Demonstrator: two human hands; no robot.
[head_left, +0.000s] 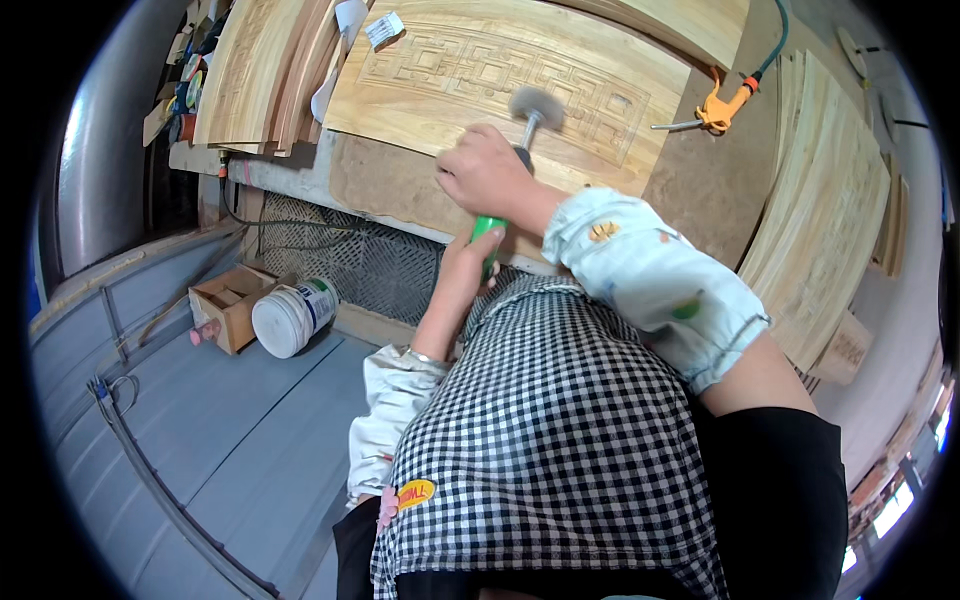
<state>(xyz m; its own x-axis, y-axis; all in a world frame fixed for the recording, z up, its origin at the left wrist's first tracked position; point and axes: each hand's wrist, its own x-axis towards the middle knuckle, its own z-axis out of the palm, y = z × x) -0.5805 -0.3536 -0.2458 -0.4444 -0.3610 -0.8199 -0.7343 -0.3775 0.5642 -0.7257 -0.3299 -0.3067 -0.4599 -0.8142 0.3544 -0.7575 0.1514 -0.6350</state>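
Both my hands grip a green handheld grinder [487, 227] with a dark neck and a thin metal shaft. My left hand [463, 270] is wrapped round its rear green body, close to the apron. Further forward, my right hand [488, 172] closes over the neck. The grinder's round grey head [537, 104] is blurred and lies over a pale wooden panel [400, 110] with carved, interlocking geometric lines. Whether the head touches the carving, I cannot tell. A small printed paper slip [385, 30] lies on the panel's upper left.
An orange air blow gun [722, 108] on a green hose rests right of the panel. Stacked boards stand at the left [255, 70] and right [820, 200]. Below the bench's left side are a white bucket [283, 322] and a cardboard box [237, 315].
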